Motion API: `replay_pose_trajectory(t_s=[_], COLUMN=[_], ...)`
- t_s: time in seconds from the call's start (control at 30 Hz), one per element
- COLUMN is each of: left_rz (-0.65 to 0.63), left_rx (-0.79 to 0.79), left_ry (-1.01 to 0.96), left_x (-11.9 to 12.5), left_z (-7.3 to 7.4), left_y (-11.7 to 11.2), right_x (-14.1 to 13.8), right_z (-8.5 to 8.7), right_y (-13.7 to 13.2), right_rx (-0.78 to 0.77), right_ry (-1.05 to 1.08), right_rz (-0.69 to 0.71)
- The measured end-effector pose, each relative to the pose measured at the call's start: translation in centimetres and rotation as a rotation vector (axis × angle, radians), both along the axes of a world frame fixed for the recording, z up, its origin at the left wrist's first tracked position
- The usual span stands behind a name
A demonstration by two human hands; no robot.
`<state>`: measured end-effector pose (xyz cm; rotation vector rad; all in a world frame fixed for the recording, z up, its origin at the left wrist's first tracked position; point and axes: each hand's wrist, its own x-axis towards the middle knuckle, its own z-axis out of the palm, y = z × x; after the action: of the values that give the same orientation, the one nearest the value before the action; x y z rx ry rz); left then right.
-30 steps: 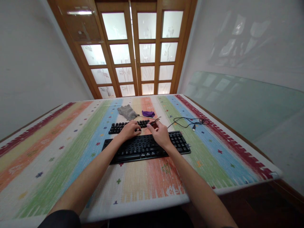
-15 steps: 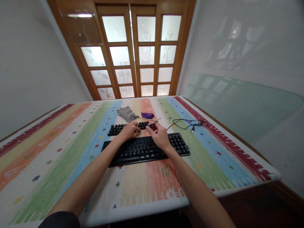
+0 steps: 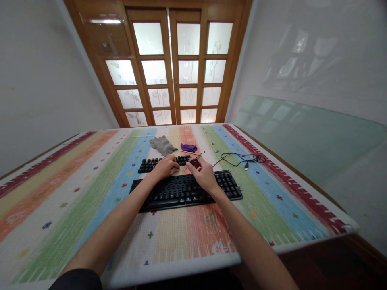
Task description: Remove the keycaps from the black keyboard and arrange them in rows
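My right grip [image 3: 204, 173] holds a thin dark tool [image 3: 199, 156]; left grip [image 3: 165, 167] curled by loose keycaps [image 3: 146, 164], can't tell if holding one. Keyboard [image 3: 184, 189] toward desk [image 3: 263, 217]'s near edge: middle looks stripped, number-pad and bottom-row caps still on.

From afar I see wooden doors [image 3: 175, 96], frosted panes [image 3: 188, 71] glowing, between pale walls [image 3: 39, 76]; dark floor [image 3: 326, 262] lower right.

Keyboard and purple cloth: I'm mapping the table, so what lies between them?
The head view shows black keys, a thin rod, and parts of the left hand and right hand, holding a tool.
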<state>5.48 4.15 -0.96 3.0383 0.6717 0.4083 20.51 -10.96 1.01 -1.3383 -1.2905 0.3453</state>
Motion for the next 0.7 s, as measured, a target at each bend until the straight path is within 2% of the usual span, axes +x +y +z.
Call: replay_pose_trajectory(t_s=[0.5, 0.7], left_rz=[0.017, 0.046], left_rx=[0.0, -0.032], left_ry=[-0.025, -0.098], left_x=[-0.04, -0.86], left_z=[-0.15, -0.02], left_y=[-0.12, -0.89], right_x=[-0.02, 0.07], right_z=[0.1, 0.01], right_y=[-0.11, -0.15], right_rx=[-0.022, -0.044], right_ry=[-0.013, -0.056], right_rz=[0.021, 0.077])
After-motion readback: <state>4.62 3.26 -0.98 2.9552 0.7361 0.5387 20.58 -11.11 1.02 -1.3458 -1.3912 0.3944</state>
